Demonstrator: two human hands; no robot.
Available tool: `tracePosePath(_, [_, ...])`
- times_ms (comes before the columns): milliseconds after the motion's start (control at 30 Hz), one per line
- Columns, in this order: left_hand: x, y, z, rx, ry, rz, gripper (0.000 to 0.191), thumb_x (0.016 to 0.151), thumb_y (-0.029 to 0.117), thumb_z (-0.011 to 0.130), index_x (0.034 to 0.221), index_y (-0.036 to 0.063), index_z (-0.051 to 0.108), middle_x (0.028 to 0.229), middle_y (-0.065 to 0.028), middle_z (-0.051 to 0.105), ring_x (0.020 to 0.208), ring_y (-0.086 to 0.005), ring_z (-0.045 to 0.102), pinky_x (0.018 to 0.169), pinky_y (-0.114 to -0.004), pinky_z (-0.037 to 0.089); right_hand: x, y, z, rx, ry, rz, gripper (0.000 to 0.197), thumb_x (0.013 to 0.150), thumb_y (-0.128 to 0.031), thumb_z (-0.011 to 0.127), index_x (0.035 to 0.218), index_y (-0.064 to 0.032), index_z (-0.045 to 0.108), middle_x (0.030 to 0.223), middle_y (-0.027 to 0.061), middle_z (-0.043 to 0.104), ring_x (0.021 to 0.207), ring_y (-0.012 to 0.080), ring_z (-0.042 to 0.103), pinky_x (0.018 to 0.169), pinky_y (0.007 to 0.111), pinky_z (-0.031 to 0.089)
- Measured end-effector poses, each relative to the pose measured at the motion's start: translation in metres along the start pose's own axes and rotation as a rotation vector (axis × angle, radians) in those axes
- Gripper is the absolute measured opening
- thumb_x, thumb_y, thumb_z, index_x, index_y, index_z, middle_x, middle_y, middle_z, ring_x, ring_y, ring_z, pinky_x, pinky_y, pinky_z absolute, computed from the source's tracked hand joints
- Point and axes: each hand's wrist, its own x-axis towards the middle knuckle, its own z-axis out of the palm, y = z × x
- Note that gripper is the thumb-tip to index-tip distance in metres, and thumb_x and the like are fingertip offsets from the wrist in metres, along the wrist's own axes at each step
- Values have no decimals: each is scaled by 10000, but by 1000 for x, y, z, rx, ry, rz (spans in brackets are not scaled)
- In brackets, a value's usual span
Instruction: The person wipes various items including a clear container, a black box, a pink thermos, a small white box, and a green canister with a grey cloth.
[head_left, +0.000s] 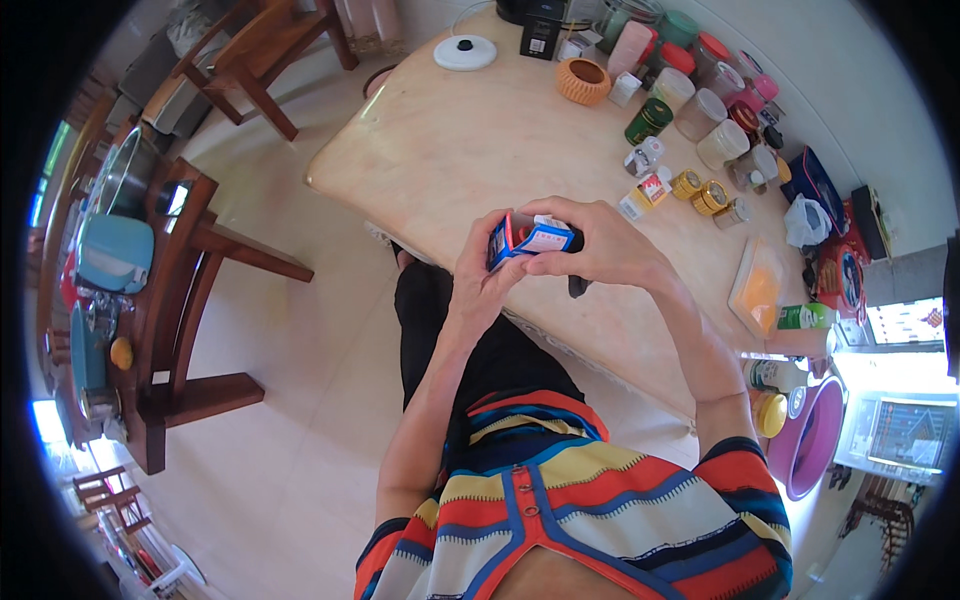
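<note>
A small blue, white and red cardboard box (547, 238) with raised end flaps is held between both hands, above the near edge of the table. My left hand (482, 259) grips its left side, thumb along the lower edge. My right hand (600, 244) curls round the right side, its thumb meeting the front flap. Something red shows inside the box's open end. A dark object (577, 285), too hidden to name, shows beneath my right hand. Right of the hands, a yellow and white box (637, 199) lies on the marble-patterned table (450, 142).
Several lidded jars (701, 112) stand along the wall, with small gold-lidded jars (709, 196) nearer. A woven pot (583, 81) and a white pot lid (465, 52) are at the far side. A plastic tray with orange contents (757, 292) and a purple basin (806, 442) are at right.
</note>
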Motion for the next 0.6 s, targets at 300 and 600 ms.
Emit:
tracePosePath(300, [29, -5, 12, -189, -59, -162, 547, 825, 213, 667, 1258, 34, 386, 1121, -67, 501, 968, -140, 514, 731, -233, 470, 16, 14, -36, -135, -64, -54, 520, 687, -382, 687, 1067, -43, 582, 858, 141, 645, 785, 283, 622, 718, 342, 473])
tracePosePath(600, [50, -92, 19, 378, 128, 72, 550, 855, 294, 605, 1257, -9, 384, 1234, -184, 415, 1153, -306, 393, 941, -387, 342, 42, 41, -104, -424, 81, 8, 482, 708, -374, 672, 1058, -51, 594, 833, 139, 644, 765, 256, 616, 713, 333, 468])
